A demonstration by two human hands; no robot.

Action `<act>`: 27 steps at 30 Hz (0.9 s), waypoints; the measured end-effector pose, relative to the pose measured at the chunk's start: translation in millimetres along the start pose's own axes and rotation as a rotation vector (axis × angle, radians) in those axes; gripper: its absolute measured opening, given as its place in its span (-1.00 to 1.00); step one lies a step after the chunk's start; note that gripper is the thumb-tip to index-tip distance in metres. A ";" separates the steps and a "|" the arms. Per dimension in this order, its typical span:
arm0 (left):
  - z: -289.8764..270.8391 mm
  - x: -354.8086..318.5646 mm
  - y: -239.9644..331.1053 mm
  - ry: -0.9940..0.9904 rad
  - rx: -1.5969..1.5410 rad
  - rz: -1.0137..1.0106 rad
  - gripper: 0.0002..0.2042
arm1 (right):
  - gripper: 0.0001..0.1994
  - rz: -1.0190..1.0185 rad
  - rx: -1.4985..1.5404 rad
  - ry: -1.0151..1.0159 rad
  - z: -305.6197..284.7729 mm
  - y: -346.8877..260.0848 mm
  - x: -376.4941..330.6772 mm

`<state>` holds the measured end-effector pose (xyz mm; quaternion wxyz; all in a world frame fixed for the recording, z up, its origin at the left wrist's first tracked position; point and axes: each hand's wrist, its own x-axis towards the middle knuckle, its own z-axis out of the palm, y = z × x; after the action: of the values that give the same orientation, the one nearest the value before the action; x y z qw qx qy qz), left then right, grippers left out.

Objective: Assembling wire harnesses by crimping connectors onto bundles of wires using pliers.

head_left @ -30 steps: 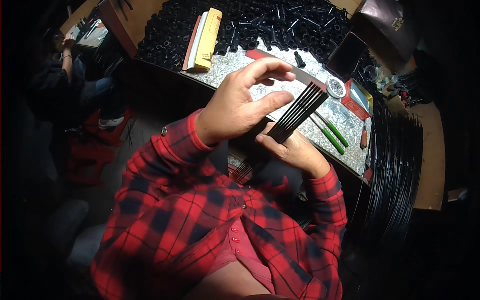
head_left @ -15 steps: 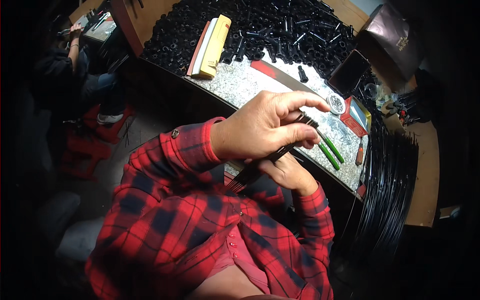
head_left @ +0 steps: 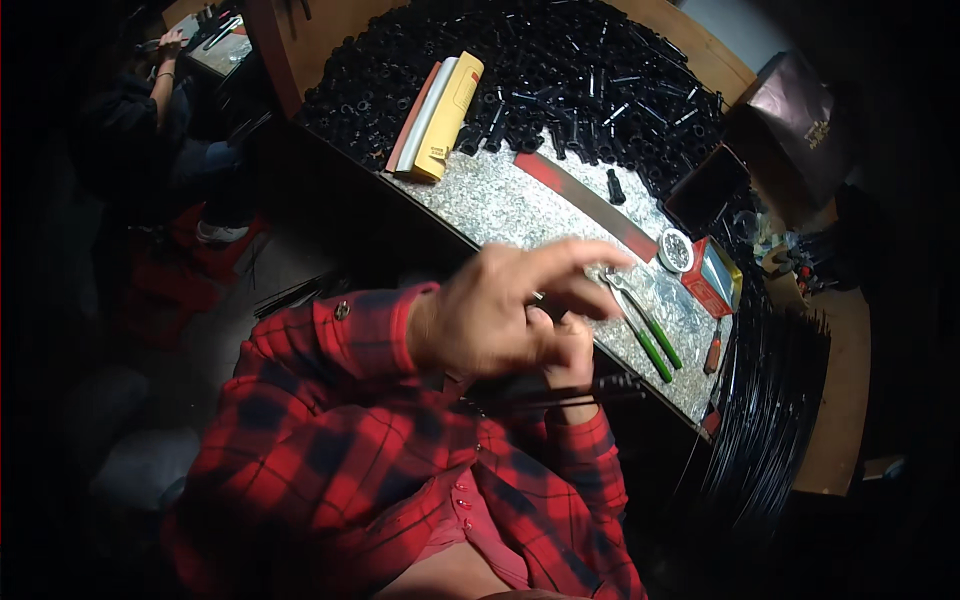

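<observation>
My left hand [head_left: 490,312] is blurred by motion above the bench's front edge. Its index finger stretches out and its fingers are apart, with nothing visible between them. Partly behind it, my right hand [head_left: 573,350] shows a curled part, and most of its fingers are hidden. A blurred bundle of thin black rods [head_left: 560,397] lies across in front of my right wrist. What supports the rods cannot be made out. Green-handled pliers [head_left: 648,338] rest on the bench, just right of my hands.
A pile of black tubular parts [head_left: 560,75] covers the bench's back. Nearer lie a yellow packet [head_left: 448,120], a flat metal bar [head_left: 590,205], a round white dish [head_left: 675,250], a red box [head_left: 712,278] and a screwdriver [head_left: 713,348]. Long black rods [head_left: 770,420] hang at right. Another person [head_left: 150,130] sits far left.
The rod bundle has swung from slanting between my hands to nearly level across my right wrist. My left hand has moved down slightly and its grip on the bundle no longer shows.
</observation>
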<state>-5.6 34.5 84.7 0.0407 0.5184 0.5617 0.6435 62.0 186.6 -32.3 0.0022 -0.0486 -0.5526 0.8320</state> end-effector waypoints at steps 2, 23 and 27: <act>-13.5 7.5 -24.4 0.125 0.295 0.005 -0.55 | -0.79 -0.174 -0.403 0.082 3.5 0.4 -0.7; -137.5 100.8 -241.7 0.063 1.476 -0.289 -0.87 | -0.81 -0.179 -0.408 0.118 -3.0 7.3 5.8; -138.7 99.7 -241.7 0.100 1.413 -0.239 -0.86 | -0.81 -0.185 -0.385 0.107 -1.4 5.5 6.8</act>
<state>-278.4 91.8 -14.9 -0.2601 0.3258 0.8980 0.1403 55.6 186.1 -38.5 0.0986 -0.0414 -0.7026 0.7035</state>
